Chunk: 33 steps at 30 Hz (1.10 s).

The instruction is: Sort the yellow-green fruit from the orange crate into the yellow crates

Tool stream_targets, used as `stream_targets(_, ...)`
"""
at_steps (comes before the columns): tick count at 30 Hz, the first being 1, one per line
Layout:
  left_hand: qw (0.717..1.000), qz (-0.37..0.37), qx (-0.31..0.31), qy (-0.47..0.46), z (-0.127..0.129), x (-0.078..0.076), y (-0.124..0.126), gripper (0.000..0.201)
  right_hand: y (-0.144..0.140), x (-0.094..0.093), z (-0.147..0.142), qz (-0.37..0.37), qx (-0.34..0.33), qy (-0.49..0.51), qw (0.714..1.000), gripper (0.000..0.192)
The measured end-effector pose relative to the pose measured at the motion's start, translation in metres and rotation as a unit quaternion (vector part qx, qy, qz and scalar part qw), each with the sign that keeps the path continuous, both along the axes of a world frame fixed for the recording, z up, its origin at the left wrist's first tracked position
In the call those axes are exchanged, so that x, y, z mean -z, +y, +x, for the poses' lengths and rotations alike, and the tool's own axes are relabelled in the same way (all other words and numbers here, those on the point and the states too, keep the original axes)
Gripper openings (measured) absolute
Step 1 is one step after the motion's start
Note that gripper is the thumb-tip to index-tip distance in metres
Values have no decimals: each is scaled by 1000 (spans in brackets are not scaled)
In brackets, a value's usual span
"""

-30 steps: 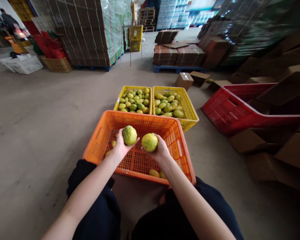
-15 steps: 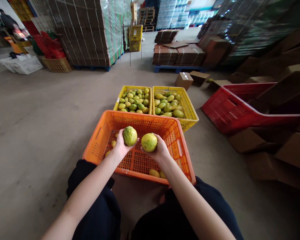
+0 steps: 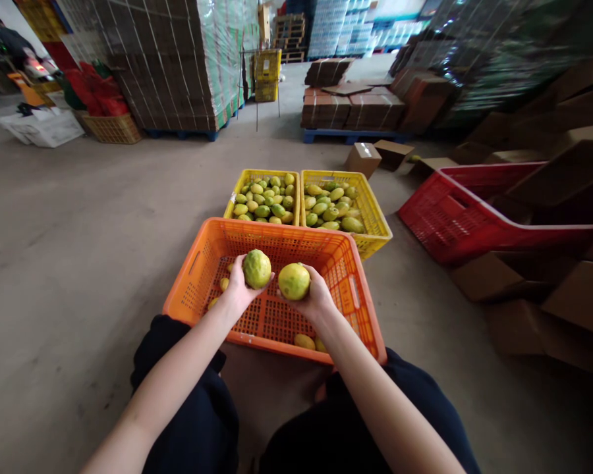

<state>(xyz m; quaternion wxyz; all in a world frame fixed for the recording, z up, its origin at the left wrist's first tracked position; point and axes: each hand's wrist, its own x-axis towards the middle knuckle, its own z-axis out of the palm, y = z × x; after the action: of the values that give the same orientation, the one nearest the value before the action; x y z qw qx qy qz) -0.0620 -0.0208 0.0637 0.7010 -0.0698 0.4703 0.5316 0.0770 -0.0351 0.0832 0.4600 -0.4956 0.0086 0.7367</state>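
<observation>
at frame centre, your left hand (image 3: 237, 287) cups a green mango (image 3: 256, 268), your right hand (image 3: 315, 296) a yellow mango (image 3: 293, 281), above the orange crate (image 3: 197, 263).

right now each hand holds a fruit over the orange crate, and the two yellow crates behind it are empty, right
Not quite. The head view shows the left hand and right hand each holding a fruit over the orange crate, but the two yellow crates behind it are full of green-yellow fruit, not empty.

head cam | your single view, worn on your head | faces forward and down | close over orange perforated plastic crate (image 3: 360, 309) | concrete warehouse floor (image 3: 79, 217) beyond
</observation>
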Motion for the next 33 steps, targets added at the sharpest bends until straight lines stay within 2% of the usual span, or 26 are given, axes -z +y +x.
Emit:
stream_targets(26, 1000, -7, 19, 11, 1, 2, 0, 23, 0, 2, -1, 7, -11, 0, 1000, 12)
stream_targets(33, 999, 37, 10, -9, 3, 0, -1, 23, -2, 0, -1, 22, -32, 8, 999, 16)
